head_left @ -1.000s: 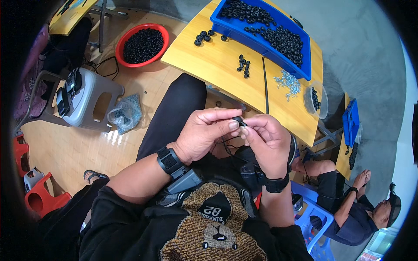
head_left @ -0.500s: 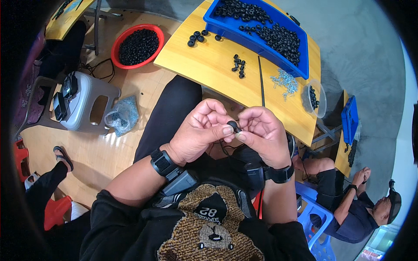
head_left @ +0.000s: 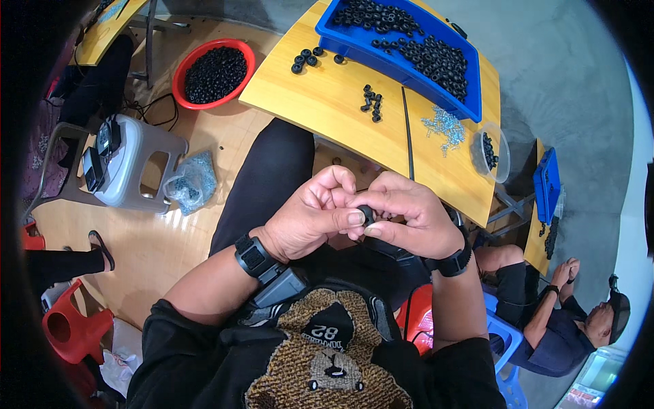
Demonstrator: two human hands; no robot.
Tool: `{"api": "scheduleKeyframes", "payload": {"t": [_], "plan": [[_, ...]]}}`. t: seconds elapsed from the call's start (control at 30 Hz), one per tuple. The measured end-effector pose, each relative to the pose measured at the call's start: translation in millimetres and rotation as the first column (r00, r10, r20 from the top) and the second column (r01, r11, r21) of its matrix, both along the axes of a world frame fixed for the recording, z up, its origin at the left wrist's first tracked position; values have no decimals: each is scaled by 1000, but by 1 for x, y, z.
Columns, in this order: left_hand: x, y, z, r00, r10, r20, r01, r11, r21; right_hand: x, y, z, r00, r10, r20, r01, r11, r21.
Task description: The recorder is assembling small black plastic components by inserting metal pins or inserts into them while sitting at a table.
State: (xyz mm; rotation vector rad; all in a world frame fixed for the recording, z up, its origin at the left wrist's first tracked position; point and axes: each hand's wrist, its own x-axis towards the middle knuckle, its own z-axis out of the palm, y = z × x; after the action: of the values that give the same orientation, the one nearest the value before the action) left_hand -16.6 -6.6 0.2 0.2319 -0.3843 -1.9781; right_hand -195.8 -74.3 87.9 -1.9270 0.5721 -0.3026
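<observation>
My left hand (head_left: 306,213) pinches a small round black part (head_left: 368,215) between thumb and fingers, above my lap. From the other side my right hand (head_left: 419,217) closes on the same part, its thumb below and its index finger across the top. The fingers cover most of the piece, so its full shape does not show. Beyond my hands, on the yellow table (head_left: 306,102), lie a small group of black pieces (head_left: 371,103), several round black parts (head_left: 308,60) and a heap of small silvery screws (head_left: 446,129).
A blue tray (head_left: 402,71) of black parts and a clear round tub (head_left: 501,153) stand on the table. Floor left: a red basin (head_left: 251,75), a grey stool (head_left: 146,150) and a clear bag (head_left: 191,183). Another person (head_left: 555,334) sits at the right.
My right hand has turned and moved left, its fingers now folded over the black part. At the far left, another person's leg has shifted and more of a red stool shows.
</observation>
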Motion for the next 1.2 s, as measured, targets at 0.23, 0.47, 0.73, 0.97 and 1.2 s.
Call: {"api": "scheduleKeyframes", "payload": {"t": [0.23,0.47,0.73,0.97,1.2], "plan": [[-3,4,1,995,-92,-26,93,995,24,1,8,-2,996,1,88,10,993,-119],[-3,5,7,977,-182,-116,190,980,62,0,13,-2,995,-58,80,64,996,-68],[1,2,6,982,-173,69,171,985,39,3,10,8,1000,16,-11,-17,999,-28],[5,-2,10,975,-217,48,214,975,52,6,2,4,996,92,12,-91,992,-90],[5,-3,5,967,-255,-20,256,966,34,6,-2,2,990,144,-6,-143,980,-141]]}}
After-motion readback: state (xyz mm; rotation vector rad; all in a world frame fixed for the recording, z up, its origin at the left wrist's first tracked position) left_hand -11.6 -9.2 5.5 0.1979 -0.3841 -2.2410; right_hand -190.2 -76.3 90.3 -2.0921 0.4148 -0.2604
